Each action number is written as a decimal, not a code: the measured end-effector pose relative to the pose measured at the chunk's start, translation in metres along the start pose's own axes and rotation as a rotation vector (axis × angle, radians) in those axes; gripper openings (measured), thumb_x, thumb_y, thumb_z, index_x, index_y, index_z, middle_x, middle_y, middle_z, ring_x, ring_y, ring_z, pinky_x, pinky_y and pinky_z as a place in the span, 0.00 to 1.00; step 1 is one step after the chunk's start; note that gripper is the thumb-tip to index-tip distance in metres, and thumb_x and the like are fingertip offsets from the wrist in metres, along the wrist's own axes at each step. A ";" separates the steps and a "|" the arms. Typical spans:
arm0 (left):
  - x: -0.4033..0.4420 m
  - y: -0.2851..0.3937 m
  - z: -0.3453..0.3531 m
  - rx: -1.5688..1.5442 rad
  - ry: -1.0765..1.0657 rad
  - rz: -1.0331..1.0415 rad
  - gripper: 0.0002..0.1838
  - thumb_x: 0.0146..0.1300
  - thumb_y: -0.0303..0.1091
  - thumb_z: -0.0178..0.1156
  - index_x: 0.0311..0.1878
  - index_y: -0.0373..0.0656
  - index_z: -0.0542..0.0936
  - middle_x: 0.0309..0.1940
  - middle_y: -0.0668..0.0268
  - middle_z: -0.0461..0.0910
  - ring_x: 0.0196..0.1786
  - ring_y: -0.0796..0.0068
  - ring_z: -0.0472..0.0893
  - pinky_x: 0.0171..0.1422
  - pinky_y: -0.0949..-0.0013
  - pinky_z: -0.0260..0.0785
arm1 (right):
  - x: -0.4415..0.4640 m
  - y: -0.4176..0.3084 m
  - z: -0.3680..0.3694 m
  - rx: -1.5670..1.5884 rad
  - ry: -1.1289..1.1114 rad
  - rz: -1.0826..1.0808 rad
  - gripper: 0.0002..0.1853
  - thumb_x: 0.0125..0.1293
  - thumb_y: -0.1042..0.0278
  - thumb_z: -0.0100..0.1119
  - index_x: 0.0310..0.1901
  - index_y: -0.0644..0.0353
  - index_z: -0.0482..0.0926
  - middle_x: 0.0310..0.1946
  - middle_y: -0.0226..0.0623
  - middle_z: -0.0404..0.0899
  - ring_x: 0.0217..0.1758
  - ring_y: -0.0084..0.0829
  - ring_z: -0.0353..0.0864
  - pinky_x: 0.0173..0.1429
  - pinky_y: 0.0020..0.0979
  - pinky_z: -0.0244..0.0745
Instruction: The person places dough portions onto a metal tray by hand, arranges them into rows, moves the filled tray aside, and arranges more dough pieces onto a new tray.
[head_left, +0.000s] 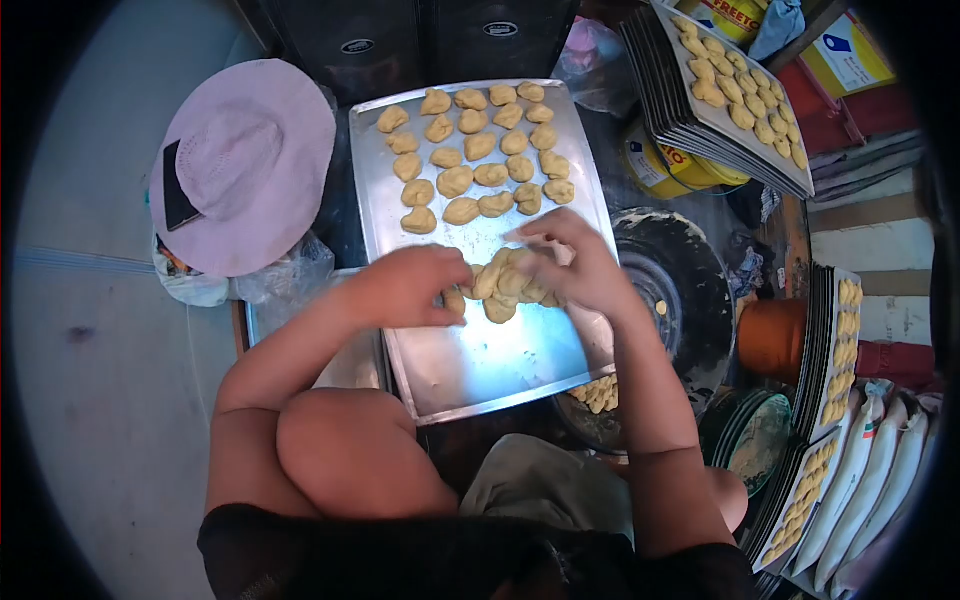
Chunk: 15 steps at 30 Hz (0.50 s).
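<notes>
A shiny metal tray (430, 385) lies in front of me, with rows of small yellow dough pieces (481, 146) on its far half. A heap of more dough pieces (505, 283) is bunched at mid-tray between my hands. My left hand (415, 283) is at the heap's left side, its fingers curled around a dough piece (454, 301). On the right, my right hand (578, 265) hovers over the heap's edge, slightly blurred, thumb and fingers apart. Whether its fingertips touch the dough is hard to see.
A large round dark basin (690, 290) with dough pieces (597, 394) stands under the tray's right side. Stacked trays of shaped dough (740, 95) rest on a yellow bucket (650, 165). More stacked trays (840, 350) stand far right. A pink hat (245, 165) and phone (180, 190) lie left.
</notes>
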<state>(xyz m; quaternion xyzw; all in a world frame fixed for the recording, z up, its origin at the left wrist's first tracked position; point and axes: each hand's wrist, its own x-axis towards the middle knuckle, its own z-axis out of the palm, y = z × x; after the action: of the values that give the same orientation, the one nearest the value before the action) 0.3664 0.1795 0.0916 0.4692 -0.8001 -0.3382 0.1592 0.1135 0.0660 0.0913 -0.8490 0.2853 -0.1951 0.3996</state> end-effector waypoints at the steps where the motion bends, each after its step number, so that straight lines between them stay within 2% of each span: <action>1: -0.006 -0.005 0.012 0.061 -0.001 0.030 0.14 0.56 0.35 0.67 0.44 0.42 0.79 0.43 0.58 0.77 0.48 0.53 0.78 0.51 0.55 0.72 | 0.002 -0.013 0.012 -0.138 -0.082 -0.096 0.20 0.54 0.61 0.72 0.49 0.56 0.83 0.48 0.40 0.80 0.52 0.40 0.78 0.59 0.38 0.70; 4: -0.013 -0.016 0.029 0.147 0.048 0.052 0.15 0.55 0.35 0.68 0.43 0.43 0.76 0.39 0.58 0.76 0.45 0.53 0.79 0.48 0.54 0.73 | 0.000 -0.028 0.053 -0.546 -0.206 -0.133 0.20 0.53 0.57 0.69 0.49 0.49 0.84 0.44 0.33 0.80 0.49 0.38 0.76 0.58 0.41 0.65; 5: -0.016 -0.019 0.030 0.155 0.073 0.049 0.15 0.54 0.35 0.68 0.42 0.43 0.75 0.37 0.58 0.75 0.43 0.53 0.79 0.48 0.54 0.73 | 0.002 -0.029 0.056 -0.563 -0.226 -0.087 0.19 0.53 0.58 0.68 0.48 0.49 0.83 0.44 0.32 0.80 0.49 0.38 0.76 0.58 0.40 0.65; 7: -0.020 -0.020 0.026 0.245 0.217 -0.110 0.15 0.54 0.36 0.68 0.42 0.44 0.76 0.37 0.59 0.76 0.43 0.53 0.79 0.47 0.55 0.73 | 0.012 -0.034 0.057 -0.597 -0.269 0.006 0.18 0.52 0.58 0.68 0.47 0.49 0.83 0.43 0.30 0.80 0.48 0.37 0.76 0.56 0.39 0.65; 8: -0.021 -0.020 0.025 0.286 0.291 -0.191 0.15 0.54 0.36 0.69 0.42 0.44 0.76 0.37 0.59 0.76 0.43 0.54 0.79 0.47 0.55 0.73 | 0.016 -0.031 0.062 -0.575 -0.197 0.015 0.18 0.52 0.58 0.68 0.46 0.49 0.84 0.42 0.30 0.80 0.49 0.37 0.76 0.56 0.39 0.65; 10: -0.020 -0.023 0.022 0.319 0.355 -0.219 0.15 0.54 0.37 0.69 0.42 0.45 0.76 0.37 0.59 0.76 0.43 0.54 0.80 0.46 0.55 0.73 | 0.023 -0.025 0.072 -0.530 -0.053 0.038 0.17 0.51 0.58 0.69 0.43 0.49 0.84 0.41 0.29 0.81 0.50 0.35 0.76 0.56 0.38 0.65; 13: -0.019 -0.020 0.015 0.396 0.406 -0.179 0.16 0.55 0.40 0.69 0.43 0.44 0.78 0.37 0.60 0.76 0.42 0.55 0.80 0.46 0.56 0.73 | 0.017 -0.034 0.056 -0.471 -0.129 -0.039 0.14 0.53 0.59 0.70 0.42 0.49 0.85 0.39 0.31 0.81 0.48 0.36 0.78 0.56 0.36 0.65; 15: -0.017 -0.021 0.016 0.394 0.424 -0.148 0.16 0.56 0.41 0.69 0.43 0.43 0.79 0.37 0.60 0.76 0.42 0.55 0.80 0.45 0.56 0.73 | 0.018 -0.031 0.059 -0.522 -0.192 -0.061 0.16 0.54 0.59 0.70 0.45 0.51 0.84 0.39 0.34 0.82 0.48 0.38 0.79 0.55 0.37 0.67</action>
<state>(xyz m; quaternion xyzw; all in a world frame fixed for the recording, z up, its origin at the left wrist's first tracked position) 0.3799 0.1935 0.0667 0.6084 -0.7627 -0.0815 0.2035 0.1705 0.1040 0.0822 -0.9460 0.2612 -0.0455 0.1865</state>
